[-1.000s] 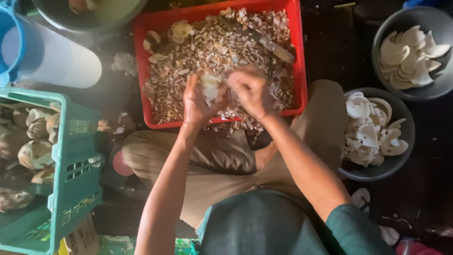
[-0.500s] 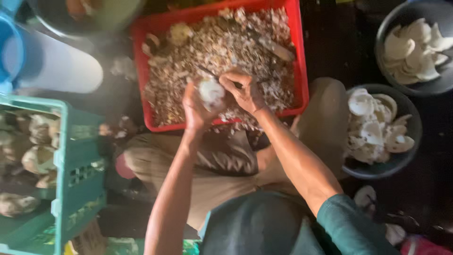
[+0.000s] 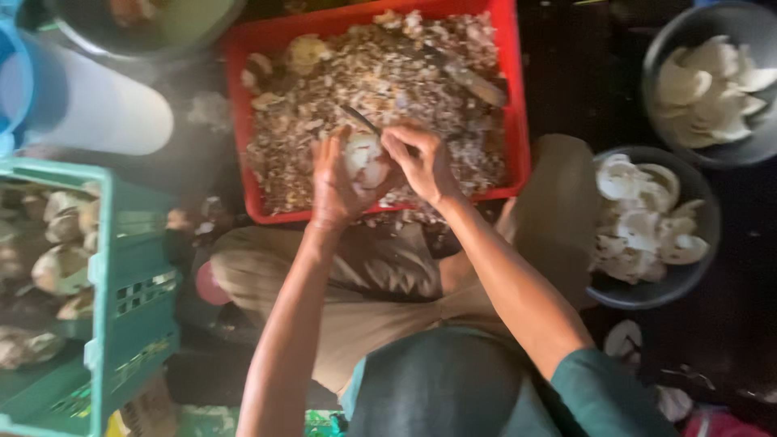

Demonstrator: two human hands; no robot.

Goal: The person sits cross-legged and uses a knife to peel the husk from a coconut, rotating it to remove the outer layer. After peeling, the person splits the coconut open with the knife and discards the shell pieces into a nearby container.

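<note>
- Centre of frame: left hand [image 3: 336, 184] cupped around a pale, round piece of coconut [image 3: 363, 159], fingers wrapped up its left side, grasping it firmly.
- Just right of it: right hand [image 3: 422, 164] clenched on a thin dark blade [image 3: 361, 120], whose tip pokes out to the upper left, over the top of the coconut piece.
- Both hands held above the near edge of the red crate [image 3: 515, 97], upper middle of the frame, heaped with brown and cream shell peelings [image 3: 388, 77].
- Far right, mid-height: dark round bowl [image 3: 701, 251] filled with white peeled coconut pieces [image 3: 639, 226], well apart from the hands.
- Upper right corner: second grey bowl [image 3: 660, 73], also holding white curved pieces [image 3: 712, 81].
- Left edge: green slatted crate [image 3: 129, 291] loaded with brownish unpeeled pieces [image 3: 57, 267].
- Upper left: blue tub [image 3: 24, 89] with a white cylinder [image 3: 105, 113] lying beside it; blurred, so cannot tell more.
- Bottom of frame: bent knees in tan trousers [image 3: 364, 307], tucked just below the red crate, and a teal sleeve [image 3: 603, 396] on the right arm.
</note>
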